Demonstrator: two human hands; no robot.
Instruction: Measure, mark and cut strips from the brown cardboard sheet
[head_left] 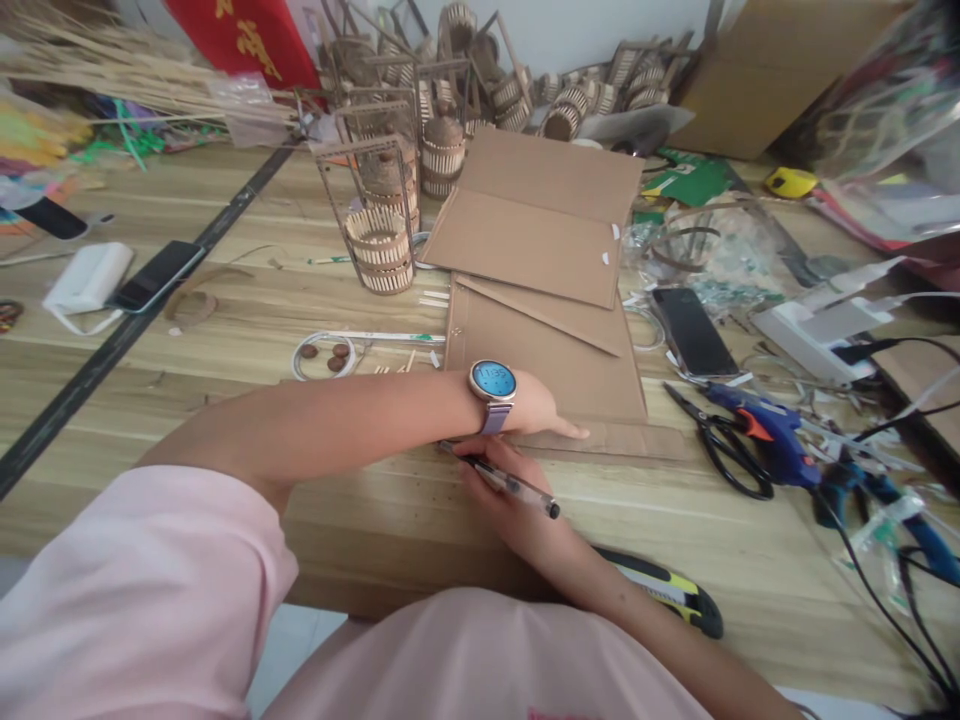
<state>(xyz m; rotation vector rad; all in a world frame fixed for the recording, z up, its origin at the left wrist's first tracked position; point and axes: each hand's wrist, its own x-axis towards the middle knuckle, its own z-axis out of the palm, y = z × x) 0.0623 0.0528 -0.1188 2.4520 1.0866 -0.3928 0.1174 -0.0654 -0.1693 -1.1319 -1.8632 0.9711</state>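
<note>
My left hand (536,402) reaches across from the left, a watch (493,380) on its wrist. It rests palm down at a narrow cardboard strip (637,440), one finger stretched along it; the other fingers are mostly hidden. My right hand (510,490) grips a black-capped clear pen (517,487), its tip pointing left, just below the left wrist. Beyond the strip lie a cardboard sheet (555,365) and a folded cardboard piece (532,230) with a thin cardboard strip between them.
A utility knife (667,590) lies by my right forearm. To the right are black scissors (724,450), a blue glue gun (772,430), a phone (694,330) and a power strip (817,325). Small slatted lantern-like baskets (379,245) stand behind, with a coiled ring (322,355) nearer.
</note>
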